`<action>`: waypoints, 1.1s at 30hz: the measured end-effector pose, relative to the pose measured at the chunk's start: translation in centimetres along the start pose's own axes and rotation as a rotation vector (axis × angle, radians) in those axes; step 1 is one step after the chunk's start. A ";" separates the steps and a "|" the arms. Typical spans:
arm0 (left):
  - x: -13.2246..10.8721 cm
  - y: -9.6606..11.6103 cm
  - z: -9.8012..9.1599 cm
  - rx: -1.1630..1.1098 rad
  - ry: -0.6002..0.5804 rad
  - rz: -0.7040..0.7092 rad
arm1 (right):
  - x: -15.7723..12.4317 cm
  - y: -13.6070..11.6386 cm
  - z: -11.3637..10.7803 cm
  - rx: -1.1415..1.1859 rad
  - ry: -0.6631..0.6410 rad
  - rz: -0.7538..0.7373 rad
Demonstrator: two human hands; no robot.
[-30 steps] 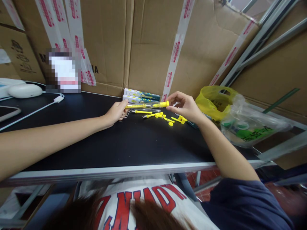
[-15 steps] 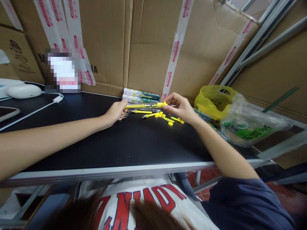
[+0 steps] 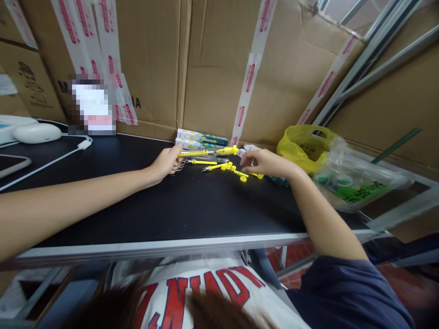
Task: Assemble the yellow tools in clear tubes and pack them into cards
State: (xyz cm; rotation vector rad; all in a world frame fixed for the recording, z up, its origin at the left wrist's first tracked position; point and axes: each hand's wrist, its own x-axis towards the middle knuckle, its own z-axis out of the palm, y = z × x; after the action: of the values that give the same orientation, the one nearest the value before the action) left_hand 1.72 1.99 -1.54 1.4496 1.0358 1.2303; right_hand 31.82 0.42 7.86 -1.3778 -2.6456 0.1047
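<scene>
My left hand (image 3: 167,162) rests on the black table (image 3: 171,205) and pinches one end of a long yellow syringe-shaped pen (image 3: 209,152), holding it level just above the table. My right hand (image 3: 264,163) has dropped to the table by several small yellow parts (image 3: 236,170); its fingers curl down over one of them, and I cannot tell whether they grip it. More yellow pens (image 3: 202,161) lie under the held one.
Two flat printed boxes (image 3: 200,138) lie against the cardboard wall behind the pens. A yellow bag (image 3: 302,145) and a clear plastic bag (image 3: 350,178) sit at the right. A white cable (image 3: 51,160) and white device (image 3: 34,132) are far left.
My right hand let go of the pen's right end and moved down to the small yellow parts. The left hand keeps holding the pen.
</scene>
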 end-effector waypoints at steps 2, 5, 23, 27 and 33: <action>0.0 0.0 0.1 -0.006 0.002 -0.002 | 0.0 0.3 0.5 -0.107 -0.168 0.033; 0.0 0.0 0.1 -0.021 -0.001 -0.010 | 0.2 0.4 1.1 -0.196 -0.202 0.059; -0.6 0.6 0.4 -0.037 0.023 -0.040 | 2.7 2.8 4.8 -0.211 0.080 -0.027; -0.6 0.6 0.3 -0.022 0.025 -0.041 | 3.3 4.0 5.6 -0.080 0.064 -0.060; -0.4 0.6 0.3 -0.009 0.013 -0.018 | 3.1 3.7 5.0 0.000 0.139 -0.057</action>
State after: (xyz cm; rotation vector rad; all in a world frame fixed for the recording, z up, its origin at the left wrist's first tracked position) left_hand 1.94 1.41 -1.00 1.4236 1.0486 1.2313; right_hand 32.22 5.13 2.76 -1.2606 -2.5673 0.0022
